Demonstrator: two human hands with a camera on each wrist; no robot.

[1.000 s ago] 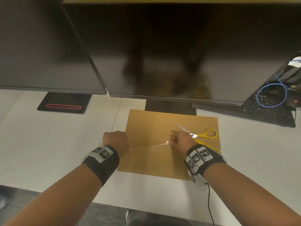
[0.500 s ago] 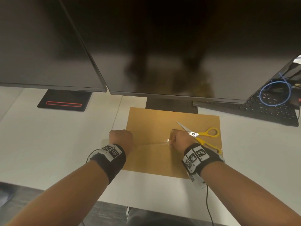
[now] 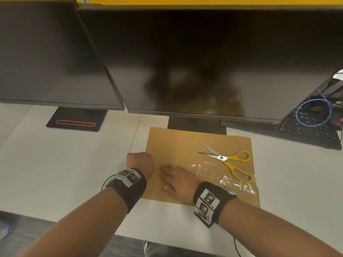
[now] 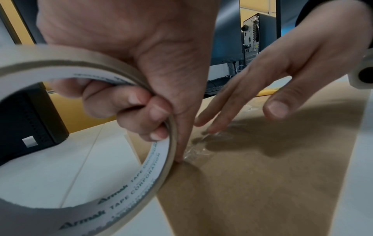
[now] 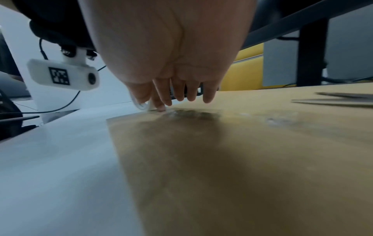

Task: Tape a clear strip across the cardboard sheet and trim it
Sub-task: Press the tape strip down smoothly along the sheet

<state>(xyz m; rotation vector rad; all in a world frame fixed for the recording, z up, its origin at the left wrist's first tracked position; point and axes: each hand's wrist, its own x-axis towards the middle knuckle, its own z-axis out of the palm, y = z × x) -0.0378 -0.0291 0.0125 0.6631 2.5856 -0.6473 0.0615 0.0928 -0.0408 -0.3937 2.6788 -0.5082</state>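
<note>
A brown cardboard sheet lies flat on the white desk. A wrinkled clear tape strip runs across it from its right edge to the left. My left hand grips the tape roll at the sheet's left edge, its thumb pressing the tape end down. My right hand lies flat with straight fingers on the strip, just right of the left hand. Yellow-handled scissors lie with blades apart on the sheet's right part.
Two dark monitors stand close behind the sheet, with their bases on the desk. A black keyboard with a blue cable loop sits at the back right. The desk's front edge is near my forearms.
My right hand let go of the pinched tape end and slid left along the strip, now flat by the left hand. The strip now lies on the cardboard. The left hand stayed at the left edge.
</note>
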